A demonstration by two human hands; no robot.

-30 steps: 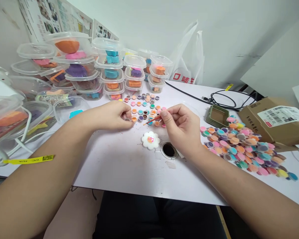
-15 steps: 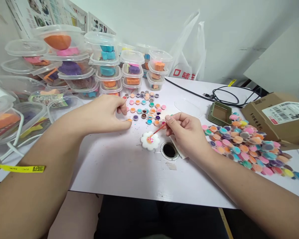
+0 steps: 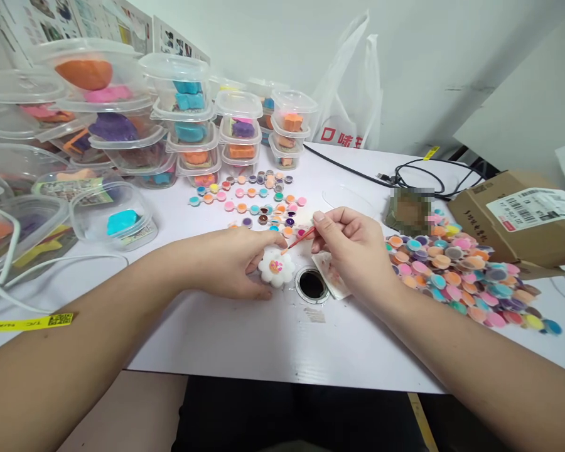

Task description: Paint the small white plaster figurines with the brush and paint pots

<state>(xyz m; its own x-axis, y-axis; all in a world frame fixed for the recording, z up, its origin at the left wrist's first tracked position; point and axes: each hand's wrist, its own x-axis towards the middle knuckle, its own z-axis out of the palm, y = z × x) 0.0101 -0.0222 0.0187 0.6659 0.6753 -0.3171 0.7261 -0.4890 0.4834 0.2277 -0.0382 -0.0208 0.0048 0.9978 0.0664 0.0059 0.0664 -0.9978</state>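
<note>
My right hand [image 3: 358,251] pinches a thin red paintbrush [image 3: 302,238], its tip near the upper right edge of a white flower-shaped piece [image 3: 282,276]. Orange and pink paint marks the middle of the flower. My left hand [image 3: 228,263] curves around the flower's left side, forefinger above and thumb below, gripping it at the table. Beyond both hands lie strips of small paint pots [image 3: 252,209] in many colours, some of them open. A paint-stained white sheet [image 3: 332,273] sits partly under my right hand.
Stacked clear lidded tubs [image 3: 188,135] with coloured shapes fill the back left. More paint pots [image 3: 456,273] are heaped at right beside a cardboard box [image 3: 513,213]. A round hole [image 3: 311,285] opens in the white table [image 3: 216,339]. Black cable [image 3: 348,168] and a plastic bag [image 3: 346,94] are behind.
My left hand has come down and right from the paint strips to the flower and closed on its side. The brush tip has moved from the painted centre towards the flower's upper edge.
</note>
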